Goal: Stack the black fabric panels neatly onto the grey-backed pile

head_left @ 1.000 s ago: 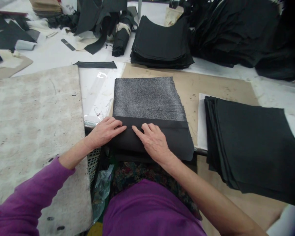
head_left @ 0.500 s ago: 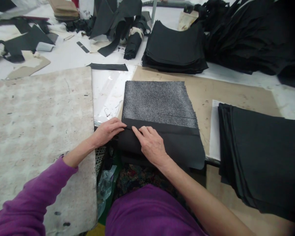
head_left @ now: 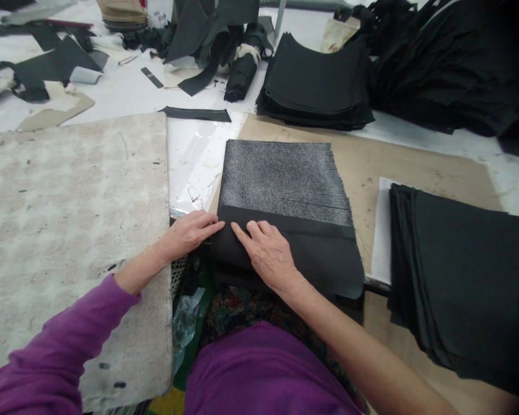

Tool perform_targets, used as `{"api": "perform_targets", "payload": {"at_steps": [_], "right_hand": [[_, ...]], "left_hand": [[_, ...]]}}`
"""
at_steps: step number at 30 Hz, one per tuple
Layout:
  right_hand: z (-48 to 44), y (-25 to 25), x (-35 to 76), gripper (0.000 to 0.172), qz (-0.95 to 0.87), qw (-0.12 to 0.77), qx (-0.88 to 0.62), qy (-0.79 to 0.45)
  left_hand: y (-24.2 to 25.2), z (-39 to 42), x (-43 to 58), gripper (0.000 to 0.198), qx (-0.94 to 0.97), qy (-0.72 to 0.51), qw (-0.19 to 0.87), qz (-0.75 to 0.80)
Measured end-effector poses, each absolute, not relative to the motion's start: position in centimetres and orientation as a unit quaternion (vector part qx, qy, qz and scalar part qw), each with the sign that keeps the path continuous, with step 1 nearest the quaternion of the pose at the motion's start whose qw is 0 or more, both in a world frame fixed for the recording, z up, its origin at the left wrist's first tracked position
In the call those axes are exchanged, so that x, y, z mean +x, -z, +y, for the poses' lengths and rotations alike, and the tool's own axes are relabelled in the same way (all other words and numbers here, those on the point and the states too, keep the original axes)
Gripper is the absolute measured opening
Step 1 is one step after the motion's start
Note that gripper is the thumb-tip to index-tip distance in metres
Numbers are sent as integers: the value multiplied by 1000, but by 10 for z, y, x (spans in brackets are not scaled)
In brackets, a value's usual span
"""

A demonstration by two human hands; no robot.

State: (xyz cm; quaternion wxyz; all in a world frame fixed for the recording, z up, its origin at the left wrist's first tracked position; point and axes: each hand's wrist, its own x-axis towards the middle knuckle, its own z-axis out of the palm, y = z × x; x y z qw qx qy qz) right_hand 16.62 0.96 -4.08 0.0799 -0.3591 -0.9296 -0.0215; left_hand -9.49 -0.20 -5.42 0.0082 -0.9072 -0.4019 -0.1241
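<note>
A stack of fabric pieces (head_left: 285,176) lies in front of me, its glittery grey upper face showing and staggered edges on the right. Across its near edge lies a plain black fabric piece (head_left: 320,259) that hangs over the table edge. My left hand (head_left: 189,232) rests flat at the left end of that black piece, fingers stretched toward the right. My right hand (head_left: 266,252) lies flat on the black piece, fingers together and pointing left, fingertips close to those of the left hand.
A pale felt board (head_left: 73,230) covers the table on the left. A thick pile of black pieces (head_left: 467,271) sits at the right, another black stack (head_left: 318,83) behind. Brown card (head_left: 398,161) lies underneath. Scraps and a black strip (head_left: 196,113) litter the far table.
Both hands stay pressed on the black piece's top edge with almost no movement. The view has shifted, so everything sits a little further right in the picture.
</note>
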Motion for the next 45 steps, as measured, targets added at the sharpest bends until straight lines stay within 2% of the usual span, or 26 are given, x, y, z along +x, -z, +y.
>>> {"api": "perform_targets", "payload": {"at_steps": [13, 18, 22, 26, 31, 37, 41, 43, 45], "right_hand": [[8, 46, 169, 47, -926, 129, -355, 13], [6, 49, 168, 44, -922, 141, -361, 14], [3, 52, 173, 40, -920, 158, -358, 19], [7, 55, 205, 38, -916, 149, -371, 23], [10, 55, 286, 39, -888, 111, -446, 36], [24, 42, 332, 24, -875, 92, -475, 33], [40, 32, 312, 35, -892, 110, -439, 11], [45, 29, 298, 40, -917, 125, -378, -23], [47, 26, 288, 35, -938, 119, -320, -53]], "left_hand": [[45, -28, -97, 35, -862, 104, 36, -495], [37, -30, -63, 32, -824, 181, 20, -536], [46, -30, -30, 33, -838, 148, 38, -524], [51, -29, -21, 31, -840, 129, 87, -520], [44, -26, -21, 29, -845, 116, 89, -515], [44, -3, -19, 42, -843, 128, 14, -523], [40, 10, -18, 26, -847, 137, -66, -509], [33, 11, -17, 24, -853, 145, -96, -493], [24, 8, -19, 25, -852, 154, -143, -480]]}}
